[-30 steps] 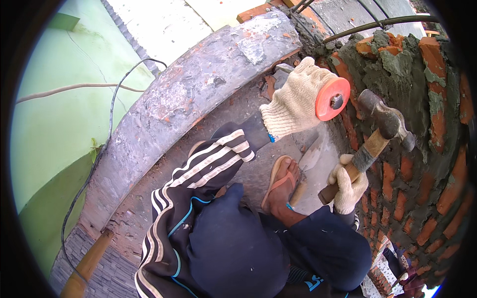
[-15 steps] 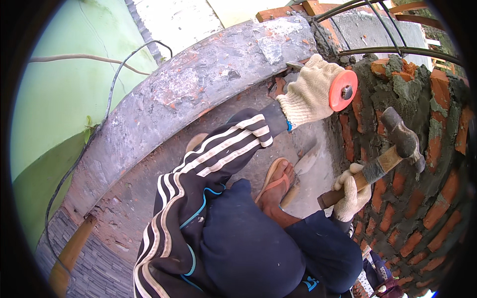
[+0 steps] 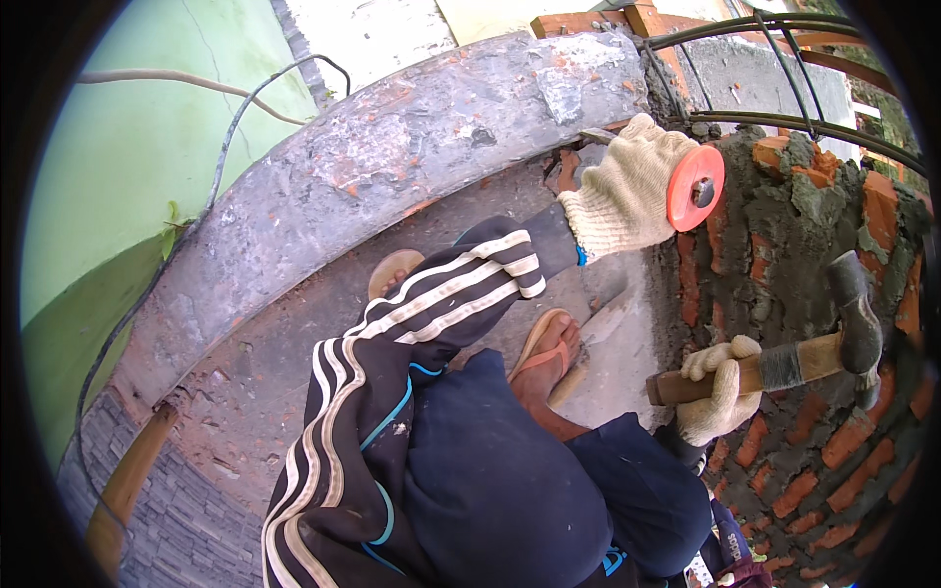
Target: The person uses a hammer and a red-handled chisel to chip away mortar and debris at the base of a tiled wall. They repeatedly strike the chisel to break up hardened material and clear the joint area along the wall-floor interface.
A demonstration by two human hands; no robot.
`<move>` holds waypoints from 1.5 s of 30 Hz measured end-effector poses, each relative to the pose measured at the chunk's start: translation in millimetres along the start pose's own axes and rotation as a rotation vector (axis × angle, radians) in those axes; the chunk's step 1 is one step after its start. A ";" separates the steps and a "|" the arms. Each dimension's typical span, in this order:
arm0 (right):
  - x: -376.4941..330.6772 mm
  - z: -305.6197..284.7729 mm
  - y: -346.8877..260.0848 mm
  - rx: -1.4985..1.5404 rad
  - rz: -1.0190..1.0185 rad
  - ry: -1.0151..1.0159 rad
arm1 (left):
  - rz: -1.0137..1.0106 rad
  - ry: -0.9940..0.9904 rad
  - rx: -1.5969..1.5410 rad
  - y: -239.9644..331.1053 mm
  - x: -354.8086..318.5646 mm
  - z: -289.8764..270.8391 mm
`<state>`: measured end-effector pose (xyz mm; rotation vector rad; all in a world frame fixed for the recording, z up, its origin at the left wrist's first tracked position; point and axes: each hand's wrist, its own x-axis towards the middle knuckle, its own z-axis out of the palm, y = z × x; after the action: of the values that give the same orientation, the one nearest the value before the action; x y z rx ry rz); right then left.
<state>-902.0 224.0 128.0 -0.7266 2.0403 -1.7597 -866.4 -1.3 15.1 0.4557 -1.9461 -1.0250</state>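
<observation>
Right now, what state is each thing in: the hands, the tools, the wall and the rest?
Left hand: gloved, gripping the chisel.
Chisel: red guard disc up, head bare, aimed at the brick wall.
Right hand: gloved, closed round the hammer handle.
Hammer: raised, head clear of the chisel.
Brick wall: rough, smeared with grey mortar.
Concrete ledge: chipped, red brick showing.
Sandal: on a foot, flat on the ground.

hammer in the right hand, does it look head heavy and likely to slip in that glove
Probably head-heavy: the hammer has a dark metal head on a slimmer wooden handle, and the right hand grips near the handle's far end. It looks stiff, not floppy. Slipping seems unlikely, since the knit glove's fingers wrap fully around the wood.
</observation>
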 end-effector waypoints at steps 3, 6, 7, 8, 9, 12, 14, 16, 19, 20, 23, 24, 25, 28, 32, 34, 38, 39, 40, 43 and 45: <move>5.6 0.2 -14.8 -0.019 -0.074 0.011 | -0.038 0.001 -0.010 4.2 7.1 -2.9; 19.0 -3.3 -31.6 0.030 -0.272 0.002 | -0.019 0.094 -0.043 -0.1 17.0 -3.6; 24.0 -0.7 -35.2 0.068 -0.348 0.014 | -0.020 0.096 -0.056 -1.3 16.7 -1.1; 30.6 -3.7 -34.5 0.073 -0.360 -0.037 | -0.026 0.101 -0.066 -1.4 18.1 -3.5; 36.2 -4.0 -34.0 0.077 -0.374 -0.087 | -0.032 0.107 -0.077 -1.5 18.3 -6.1; 26.4 -5.3 -5.8 -0.304 0.105 -0.197 | -0.012 0.094 -0.066 0.2 16.7 -5.3; 25.0 -1.6 7.1 -0.521 0.367 -0.263 | 0.009 0.092 -0.057 -0.6 18.4 -2.8; 21.3 -3.8 0.6 -0.461 0.355 -0.230 | 0.023 0.098 -0.028 -5.0 20.0 4.5; 26.1 7.6 -39.2 -0.367 0.077 -0.129 | 0.025 0.071 -0.006 -4.6 7.4 3.2; 31.2 6.4 -50.8 -0.240 -0.086 -0.091 | 0.028 0.099 -0.009 -6.7 10.2 2.3; 48.4 -4.7 -85.9 0.080 -0.398 -0.155 | 0.031 0.120 -0.063 -5.3 16.1 2.5; 53.2 -7.6 -83.1 0.111 -0.453 -0.156 | 0.036 0.125 -0.046 -5.5 13.1 1.0; 58.3 -10.1 -79.0 0.142 -0.507 -0.156 | 0.040 0.130 -0.029 -4.7 11.2 -1.2; 44.3 3.3 -25.5 -0.091 -0.199 -0.175 | 0.046 0.112 -0.031 -9.0 12.0 10.0; 30.1 21.2 11.7 -0.607 0.473 -0.360 | -0.336 -0.191 -0.098 -25.0 -2.4 -13.1; 11.3 -0.7 23.2 -0.561 0.461 -0.361 | -0.239 -0.235 0.044 -35.4 -39.8 -13.5; 5.2 -9.7 -0.8 -0.459 0.345 -0.172 | 0.124 -0.194 -0.158 33.5 -54.6 5.9; 7.6 -12.4 -4.0 -0.431 0.303 -0.133 | 0.200 -0.161 -0.190 43.7 -45.2 10.0; 6.7 -12.5 -6.0 -0.380 0.287 -0.137 | 0.197 -0.171 -0.192 48.1 -44.0 14.5; 3.4 -10.7 -7.5 -0.336 0.313 -0.072 | 0.165 -0.233 -0.165 44.6 -43.6 17.8; -1.8 -7.8 -3.5 -0.328 0.352 -0.083 | 0.137 -0.216 -0.149 37.7 -54.4 12.1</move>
<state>-904.4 231.0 132.6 -0.4787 2.2602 -1.2006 -843.4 62.0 13.3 0.1300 -2.0404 -1.1581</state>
